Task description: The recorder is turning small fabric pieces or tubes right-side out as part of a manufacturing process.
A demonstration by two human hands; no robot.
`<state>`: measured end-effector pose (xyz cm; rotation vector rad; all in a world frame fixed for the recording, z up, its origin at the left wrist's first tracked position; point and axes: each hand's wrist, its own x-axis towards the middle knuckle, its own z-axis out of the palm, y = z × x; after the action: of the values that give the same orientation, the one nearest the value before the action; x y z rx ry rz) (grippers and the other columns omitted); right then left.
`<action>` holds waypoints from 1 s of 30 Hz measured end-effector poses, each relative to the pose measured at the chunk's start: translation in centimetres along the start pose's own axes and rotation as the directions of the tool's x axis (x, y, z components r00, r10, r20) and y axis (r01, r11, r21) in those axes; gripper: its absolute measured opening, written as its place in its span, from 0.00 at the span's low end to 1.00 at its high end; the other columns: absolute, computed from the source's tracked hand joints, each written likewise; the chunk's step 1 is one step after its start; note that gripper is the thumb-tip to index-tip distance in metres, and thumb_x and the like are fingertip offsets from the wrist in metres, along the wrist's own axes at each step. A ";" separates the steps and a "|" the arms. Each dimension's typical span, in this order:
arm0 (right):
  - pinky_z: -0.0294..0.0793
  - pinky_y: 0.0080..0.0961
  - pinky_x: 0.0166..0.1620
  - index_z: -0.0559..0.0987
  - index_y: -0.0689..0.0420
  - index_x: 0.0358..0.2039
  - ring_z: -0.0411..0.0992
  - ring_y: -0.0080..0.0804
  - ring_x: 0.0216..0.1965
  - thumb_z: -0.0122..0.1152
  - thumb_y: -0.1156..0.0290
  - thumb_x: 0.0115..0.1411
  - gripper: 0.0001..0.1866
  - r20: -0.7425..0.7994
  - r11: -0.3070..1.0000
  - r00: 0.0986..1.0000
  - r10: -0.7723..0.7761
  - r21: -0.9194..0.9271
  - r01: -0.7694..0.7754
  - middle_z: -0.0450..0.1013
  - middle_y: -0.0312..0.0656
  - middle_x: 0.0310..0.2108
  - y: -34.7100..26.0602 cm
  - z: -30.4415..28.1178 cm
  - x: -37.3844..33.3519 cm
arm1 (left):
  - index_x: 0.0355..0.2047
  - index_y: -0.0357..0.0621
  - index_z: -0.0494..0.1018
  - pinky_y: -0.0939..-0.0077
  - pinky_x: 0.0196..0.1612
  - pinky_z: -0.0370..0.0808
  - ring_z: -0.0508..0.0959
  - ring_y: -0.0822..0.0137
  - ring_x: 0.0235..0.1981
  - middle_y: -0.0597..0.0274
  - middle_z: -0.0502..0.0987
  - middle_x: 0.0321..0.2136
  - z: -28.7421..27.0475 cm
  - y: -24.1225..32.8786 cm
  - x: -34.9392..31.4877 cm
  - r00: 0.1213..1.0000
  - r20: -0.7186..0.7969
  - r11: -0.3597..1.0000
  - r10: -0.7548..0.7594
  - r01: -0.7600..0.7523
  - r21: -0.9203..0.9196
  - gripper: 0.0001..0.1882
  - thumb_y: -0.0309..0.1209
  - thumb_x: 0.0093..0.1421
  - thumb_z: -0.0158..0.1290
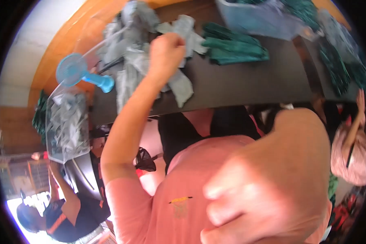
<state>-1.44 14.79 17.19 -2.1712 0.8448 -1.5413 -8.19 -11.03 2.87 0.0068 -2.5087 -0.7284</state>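
Note:
My left hand (166, 53) is closed in a fist over a pile of thin, crumpled grey pieces (130, 53) on the dark table. Whether it grips one of them is hidden by the curled fingers. Close to the camera and blurred, my right hand (268, 183) is raised in front of my chest with its fingers curled in. What it holds, if anything, does not show. Right of the left hand lies a folded dark green bundle (236, 46), and a light blue hand fan (97, 80) stands to the left of the pile.
A clear bin (67, 152) of grey pieces is at the left. Another translucent bin (258, 20) with green material stands at the far edge of the dark table (280, 81). More green bundles (333, 69) lie at the right. Other people work at the lower left and far right.

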 end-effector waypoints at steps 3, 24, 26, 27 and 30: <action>0.62 0.23 0.16 0.78 0.65 0.47 0.69 0.26 0.16 0.60 0.76 0.55 0.18 0.044 0.990 0.992 -0.114 0.082 0.110 0.72 0.38 0.20 1.4 0.3 1.9 | 0.24 0.39 0.77 0.53 0.41 0.74 0.77 0.45 0.37 0.47 0.79 0.32 1.7 -2.0 1.5 0.997 -0.070 0.973 0.014 0.002 0.231 0.08 0.27 0.46 0.50; 0.74 0.28 0.31 0.77 0.66 0.46 0.77 0.37 0.30 0.59 0.65 0.60 0.19 -0.048 0.908 0.998 -0.052 0.414 0.067 0.77 0.50 0.37 2.9 -5.6 -10.2 | 0.27 0.41 0.79 0.61 0.42 0.74 0.79 0.50 0.36 0.49 0.80 0.33 -0.1 -2.0 8.4 0.989 0.043 0.966 -0.141 0.128 0.226 0.09 0.33 0.48 0.57; 0.76 0.27 0.31 0.77 0.70 0.48 0.79 0.38 0.35 0.69 0.64 0.55 0.25 -0.084 0.908 0.996 0.024 0.419 0.013 0.78 0.53 0.42 2.5 -5.2 -13.3 | 0.27 0.41 0.79 0.62 0.42 0.74 0.79 0.52 0.36 0.49 0.80 0.32 0.7 -1.4 9.6 0.975 0.110 0.979 -0.196 0.188 0.079 0.10 0.33 0.47 0.58; 0.75 0.26 0.31 0.77 0.71 0.48 0.79 0.38 0.35 0.71 0.64 0.53 0.27 -0.067 0.903 0.982 0.174 0.409 -0.132 0.78 0.52 0.41 2.1 -5.5 -14.3 | 0.29 0.41 0.79 0.63 0.43 0.74 0.80 0.54 0.37 0.50 0.80 0.32 0.9 -2.4 9.5 0.977 0.051 0.972 -0.206 0.198 0.128 0.11 0.34 0.46 0.60; 0.72 0.22 0.29 0.78 0.67 0.47 0.79 0.32 0.32 0.76 0.63 0.45 0.31 -0.149 0.866 0.896 0.418 0.364 -0.343 0.80 0.47 0.37 3.2 -4.1 -17.3 | 0.30 0.40 0.80 0.64 0.44 0.74 0.80 0.55 0.38 0.51 0.81 0.31 0.8 -4.2 8.3 0.950 0.108 0.934 -0.293 0.260 0.247 0.14 0.34 0.43 0.63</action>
<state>-10.11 23.69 4.12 -1.5035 0.9406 -1.5990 -16.35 -15.43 4.22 0.4131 -2.7508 -0.5564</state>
